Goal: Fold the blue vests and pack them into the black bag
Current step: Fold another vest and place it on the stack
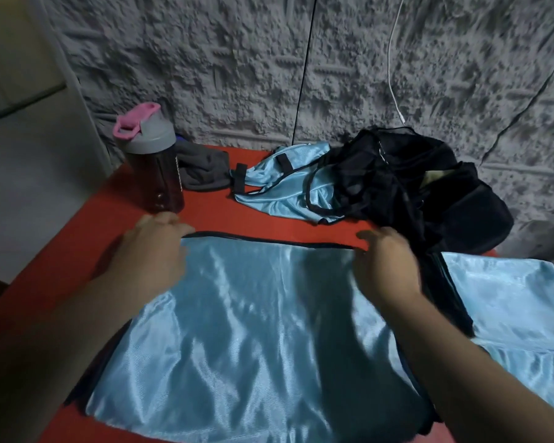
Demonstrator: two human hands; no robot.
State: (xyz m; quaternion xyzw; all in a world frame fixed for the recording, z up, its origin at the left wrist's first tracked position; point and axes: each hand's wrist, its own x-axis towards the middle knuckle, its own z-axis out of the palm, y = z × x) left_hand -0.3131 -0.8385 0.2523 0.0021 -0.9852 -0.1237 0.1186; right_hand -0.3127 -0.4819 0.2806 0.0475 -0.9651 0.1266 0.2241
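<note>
A shiny light-blue vest (253, 340) with black trim lies spread flat on the red table (64, 263) in front of me. My left hand (154, 251) grips its far left corner, fingers curled over the black edge. My right hand (387, 263) grips the far right corner the same way. A second blue vest (285, 187) lies crumpled at the back, partly under the black bag (429, 193) and its straps. At the right lies a third blue vest (509, 298), flat beside a black strip.
A dark bottle (155, 167) with a grey lid and pink loop stands at the back left, close to my left hand. A grey cloth (202, 171) lies behind it. A rough grey wall with hanging cables backs the table.
</note>
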